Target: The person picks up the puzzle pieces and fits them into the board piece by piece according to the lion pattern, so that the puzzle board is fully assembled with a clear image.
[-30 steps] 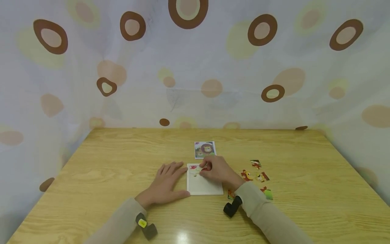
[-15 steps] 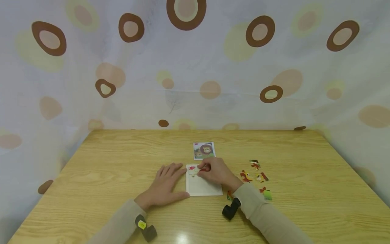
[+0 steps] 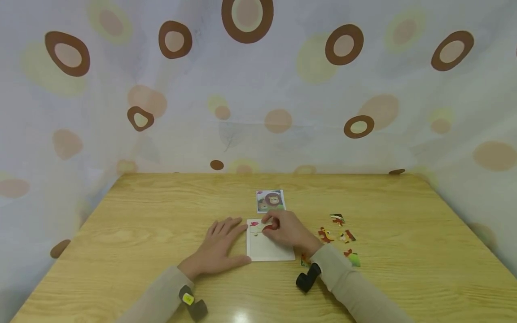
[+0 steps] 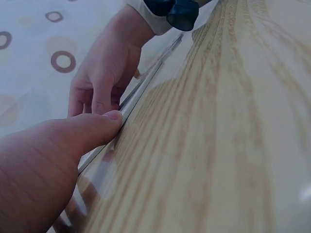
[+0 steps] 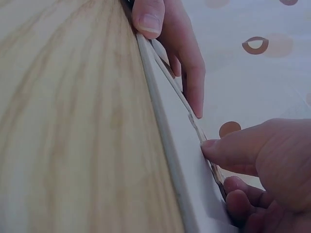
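Note:
A white puzzle tray (image 3: 271, 252) lies flat, with a pink-and-pale piece (image 3: 254, 224) at its upper left corner. My left hand (image 3: 216, 249) is spread on the table, thumb and index fingertip touching the tray's left edge; the left wrist view shows the thumb (image 4: 92, 131) against that edge. At the tray's upper part my right hand (image 3: 288, 229) pinches a puzzle piece with reddish colouring, mostly hidden by the fingers. In the right wrist view my right hand (image 5: 262, 170) has its thumb and curled fingers at a thin piece edge over the tray (image 5: 182, 150).
A picture card with a lion (image 3: 269, 202) lies just beyond the tray. Several loose puzzle pieces are scattered to the right, among them a striped one (image 3: 337, 219), an orange one (image 3: 325, 235) and a green one (image 3: 353, 259). One lies partly behind my right wrist.
The head view has shifted slightly. Both hands keep nearly the same places on the tray, with the right fingers only slightly moved.

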`<action>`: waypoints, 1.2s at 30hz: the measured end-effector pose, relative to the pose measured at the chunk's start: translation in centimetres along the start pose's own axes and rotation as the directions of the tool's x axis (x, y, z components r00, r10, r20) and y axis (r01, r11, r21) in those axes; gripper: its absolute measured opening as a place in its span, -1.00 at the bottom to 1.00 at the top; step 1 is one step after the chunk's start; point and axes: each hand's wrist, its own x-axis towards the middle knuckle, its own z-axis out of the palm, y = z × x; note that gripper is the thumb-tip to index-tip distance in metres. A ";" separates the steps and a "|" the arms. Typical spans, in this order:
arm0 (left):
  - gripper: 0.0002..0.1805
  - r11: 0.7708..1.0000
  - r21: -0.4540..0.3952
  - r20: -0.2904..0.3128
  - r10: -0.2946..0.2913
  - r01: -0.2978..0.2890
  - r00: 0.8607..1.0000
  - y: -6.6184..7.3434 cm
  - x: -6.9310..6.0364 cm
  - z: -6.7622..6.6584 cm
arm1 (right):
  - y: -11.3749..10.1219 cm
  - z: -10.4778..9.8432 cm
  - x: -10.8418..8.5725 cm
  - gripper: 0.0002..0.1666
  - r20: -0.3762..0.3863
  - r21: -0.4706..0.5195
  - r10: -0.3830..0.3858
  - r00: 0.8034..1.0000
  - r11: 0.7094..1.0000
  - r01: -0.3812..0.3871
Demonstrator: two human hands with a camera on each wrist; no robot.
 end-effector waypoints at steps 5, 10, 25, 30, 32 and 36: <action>-0.14 1.000 -0.003 -0.009 0.001 -0.001 1.000 0.1 0.1 -0.1 | 0.4 -0.6 0.0 -0.85 0.029 0.022 -0.032 0.999 0.999 0.032; -0.12 1.000 -0.011 -0.002 0.007 -0.007 1.000 0.0 0.1 0.2 | 0.9 -0.8 -0.3 -0.90 0.033 0.048 -0.037 0.999 0.998 0.035; -0.12 1.000 0.004 -0.017 0.009 -0.009 1.000 -0.2 0.0 0.1 | 0.8 -1.4 -0.4 -0.95 -0.101 0.033 -0.020 0.995 0.999 0.023; -0.12 1.000 0.010 -0.016 0.013 -0.013 1.000 -0.2 0.2 0.1 | 1.2 -1.9 -0.7 -0.95 -0.121 0.014 -0.062 0.991 0.998 0.064; -0.12 1.000 0.011 -0.013 0.011 -0.011 1.000 -0.2 0.2 0.1 | 1.3 -2.2 -1.0 -0.94 -0.127 0.007 -0.071 0.989 0.997 0.072; -0.11 1.000 0.006 -0.007 0.009 -0.009 1.000 -0.2 0.2 0.1 | 1.5 -3.0 -1.5 -0.94 -0.137 0.000 -0.052 0.989 0.999 0.053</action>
